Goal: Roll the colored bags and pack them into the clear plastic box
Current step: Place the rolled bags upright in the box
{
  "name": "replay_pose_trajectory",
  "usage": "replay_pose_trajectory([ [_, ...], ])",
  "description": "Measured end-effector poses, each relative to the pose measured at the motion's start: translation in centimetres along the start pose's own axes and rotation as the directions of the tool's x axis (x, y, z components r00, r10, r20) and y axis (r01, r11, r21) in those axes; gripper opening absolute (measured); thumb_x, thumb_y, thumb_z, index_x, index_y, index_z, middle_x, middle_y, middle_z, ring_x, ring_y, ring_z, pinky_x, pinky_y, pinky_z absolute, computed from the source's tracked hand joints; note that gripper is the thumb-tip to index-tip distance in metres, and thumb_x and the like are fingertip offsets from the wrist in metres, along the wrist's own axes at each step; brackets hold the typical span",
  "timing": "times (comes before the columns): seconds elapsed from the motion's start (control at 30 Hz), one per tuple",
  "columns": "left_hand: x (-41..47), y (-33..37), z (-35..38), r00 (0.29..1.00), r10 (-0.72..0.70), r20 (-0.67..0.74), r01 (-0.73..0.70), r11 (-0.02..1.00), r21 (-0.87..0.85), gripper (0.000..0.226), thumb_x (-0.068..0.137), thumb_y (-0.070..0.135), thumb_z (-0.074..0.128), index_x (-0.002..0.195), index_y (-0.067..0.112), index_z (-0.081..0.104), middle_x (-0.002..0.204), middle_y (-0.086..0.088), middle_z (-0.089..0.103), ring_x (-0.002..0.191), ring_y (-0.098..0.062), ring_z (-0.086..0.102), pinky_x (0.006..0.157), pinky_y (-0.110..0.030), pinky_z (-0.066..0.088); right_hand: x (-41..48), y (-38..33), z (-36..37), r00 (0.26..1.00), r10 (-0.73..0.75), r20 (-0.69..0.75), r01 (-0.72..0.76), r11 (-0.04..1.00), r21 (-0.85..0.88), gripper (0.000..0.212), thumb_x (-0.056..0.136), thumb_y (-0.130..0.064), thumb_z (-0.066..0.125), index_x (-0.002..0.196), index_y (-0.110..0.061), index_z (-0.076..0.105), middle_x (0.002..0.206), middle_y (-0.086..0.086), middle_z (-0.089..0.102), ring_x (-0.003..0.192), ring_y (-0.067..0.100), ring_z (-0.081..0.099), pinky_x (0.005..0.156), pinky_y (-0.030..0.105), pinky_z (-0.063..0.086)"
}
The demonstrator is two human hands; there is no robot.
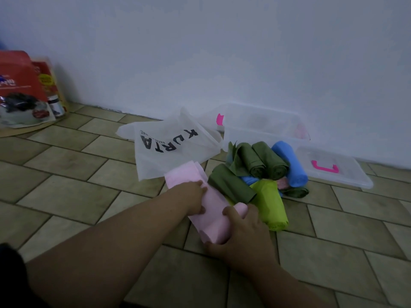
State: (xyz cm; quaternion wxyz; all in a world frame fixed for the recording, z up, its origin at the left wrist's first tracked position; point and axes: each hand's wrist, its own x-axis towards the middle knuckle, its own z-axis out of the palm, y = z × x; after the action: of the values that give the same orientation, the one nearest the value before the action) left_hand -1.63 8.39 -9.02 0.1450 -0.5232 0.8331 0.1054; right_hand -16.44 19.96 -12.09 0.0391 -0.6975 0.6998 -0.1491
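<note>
While the left hand (194, 196) presses the pink bag (214, 205) flat, the right hand (242, 232) grips its roll.
Box (249, 134) sits behind.

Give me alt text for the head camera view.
The right hand grips the rolled end of a pink bag while the left hand presses its flat part on tiled floor. Green rolls and a blue roll lie before a clear plastic box.
</note>
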Motion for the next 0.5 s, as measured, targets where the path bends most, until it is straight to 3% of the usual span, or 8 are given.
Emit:
replay_pose_trajectory([
  [0.07, -0.2, 0.2, -0.1, 1.0, -0.004, 0.005, 0.004, 1.0, 0.009, 0.077, 0.093, 0.041, 0.052, 0.151, 0.014, 0.009, 0.16, -0.008, 0.008, 0.14, -0.028, 0.027, 0.113, -0.039, 0.027, 0.2, -0.1, -0.4, 0.999, -0.008, 0.031, 0.009, 0.999, -0.041, 0.079, 0.051, -0.09, 0.043, 0.113, -0.041, 0.039, 0.115, 0.003, 0.033, 0.099, 0.024, 0.047, 0.079, 0.034, 0.039],
  [0.13, -0.4, 0.3, -0.3, 1.0, -0.003, 0.007, 0.003, 1.0, 0.013, 0.076, 0.094, 0.04, 0.051, 0.152, 0.014, 0.009, 0.16, -0.008, 0.008, 0.14, -0.028, 0.026, 0.112, -0.039, 0.027, 0.3, 0.1, -0.9, 0.998, -0.052, 0.048, 0.056, 0.994, -0.092, 0.082, 0.05, -0.092, 0.04, 0.114, -0.041, 0.04, 0.125, 0.006, 0.032, 0.107, 0.027, 0.046, 0.084, 0.037, 0.039],
  [0.2, -0.5, 0.4, -0.3, 1.0, -0.001, 0.007, 0.001, 1.0, 0.021, 0.076, 0.094, 0.039, 0.05, 0.152, 0.013, 0.009, 0.159, -0.009, 0.009, 0.14, -0.029, 0.026, 0.112, -0.039, 0.028, 0.6, 0.6, -1.8, 0.98, -0.141, 0.138, 0.163, 0.972, -0.168, 0.088, 0.049, -0.09, 0.038, 0.121, -0.04, 0.038, 0.147, 0.005, 0.02, 0.131, 0.03, 0.029, 0.099, 0.046, 0.031],
  [0.27, -0.4, 0.5, -0.4, 1.0, 0.002, 0.012, -0.002, 0.999, 0.035, 0.075, 0.094, 0.039, 0.05, 0.151, 0.012, 0.009, 0.159, -0.011, 0.012, 0.139, -0.029, 0.028, 0.112, -0.039, 0.029, 1.5, 1.2, -2.9, 0.934, -0.234, 0.27, 0.295, 0.931, -0.215, 0.085, 0.056, -0.081, 0.04, 0.127, -0.036, 0.035, 0.155, 0.0, 0.017, 0.142, 0.028, 0.012, 0.107, 0.053, 0.019],
  [0.33, -0.4, 0.4, -0.5, 1.0, 0.003, 0.02, -0.004, 0.999, 0.046, 0.075, 0.094, 0.04, 0.05, 0.151, 0.01, 0.01, 0.158, -0.012, 0.016, 0.138, -0.029, 0.031, 0.111, -0.04, 0.03, 2.7, 1.4, -3.9, 0.875, -0.334, 0.349, 0.424, 0.878, -0.223, 0.062, 0.074, -0.058, 0.051, 0.128, -0.032, 0.036, 0.148, -0.002, 0.033, 0.14, 0.026, 0.02, 0.109, 0.05, 0.022],
  [0.4, -0.4, 0.3, -0.5, 1.0, 0.011, 0.022, -0.012, 0.999, 0.043, 0.076, 0.094, 0.04, 0.051, 0.151, 0.01, 0.01, 0.157, -0.011, 0.017, 0.136, -0.029, 0.033, 0.11, -0.04, 0.032, 3.8, 1.2, -4.4, 0.829, -0.412, 0.379, 0.509, 0.836, -0.203, 0.045, 0.083, -0.033, 0.056, 0.125, -0.03, 0.041, 0.132, -0.002, 0.05, 0.124, 0.023, 0.04, 0.103, 0.041, 0.033],
  [0.5, -0.4, -0.1, -0.5, 0.999, 0.036, 0.026, -0.037, 0.999, 0.037, 0.077, 0.094, 0.039, 0.052, 0.151, 0.012, 0.009, 0.158, -0.009, 0.015, 0.138, -0.029, 0.03, 0.111, -0.04, 0.03, 5.0, 0.4, -5.1, 0.774, -0.439, 0.456, 0.562, 0.809, -0.173, 0.042, 0.083, -0.026, 0.057, 0.124, -0.031, 0.046, 0.12, -0.002, 0.056, 0.108, 0.021, 0.051, 0.093, 0.037, 0.04],
])
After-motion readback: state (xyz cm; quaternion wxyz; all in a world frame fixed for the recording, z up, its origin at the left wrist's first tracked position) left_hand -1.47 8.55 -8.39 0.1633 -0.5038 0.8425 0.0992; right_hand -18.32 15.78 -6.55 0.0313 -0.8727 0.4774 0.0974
